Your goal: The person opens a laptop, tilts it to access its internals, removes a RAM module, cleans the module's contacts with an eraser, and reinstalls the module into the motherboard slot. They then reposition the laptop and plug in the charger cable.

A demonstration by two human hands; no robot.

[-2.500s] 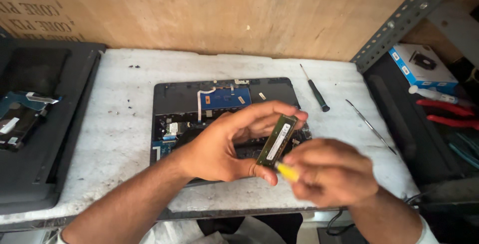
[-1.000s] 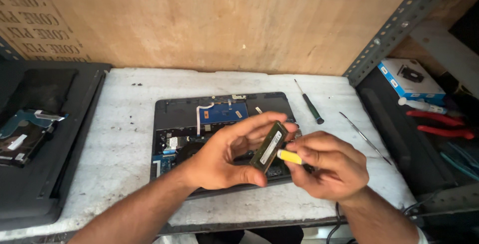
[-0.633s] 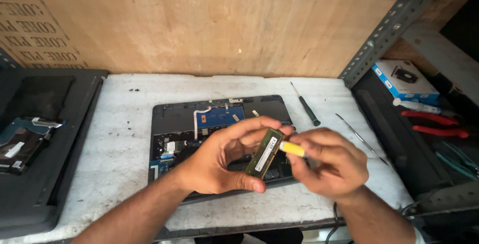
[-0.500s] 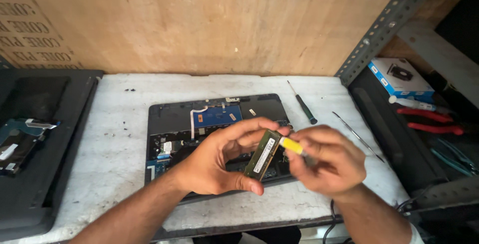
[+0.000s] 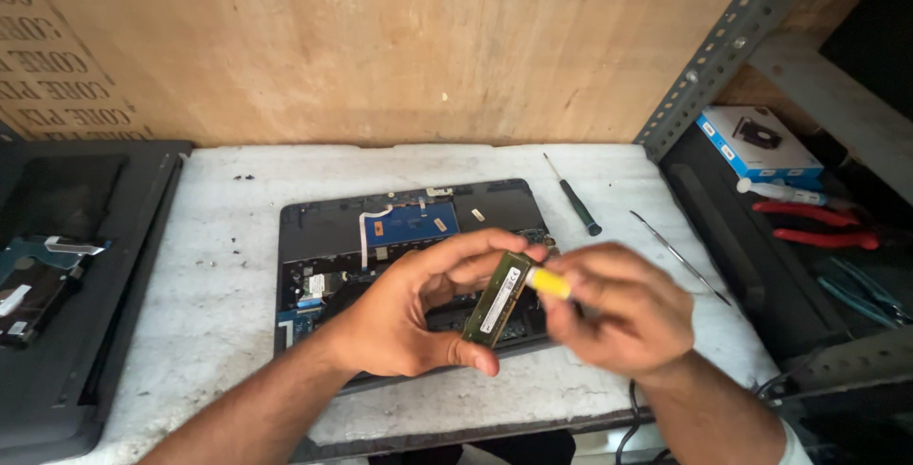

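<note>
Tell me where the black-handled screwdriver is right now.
In the head view, the black-handled screwdriver lies on the white benchtop, right of centre, just beyond the opened laptop's far right corner, with a thin metal pick further right.

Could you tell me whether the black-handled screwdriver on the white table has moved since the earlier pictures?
No. The black-handled screwdriver lies as before beside the opened dark laptop base's far right corner; only the camera shifted.
</note>
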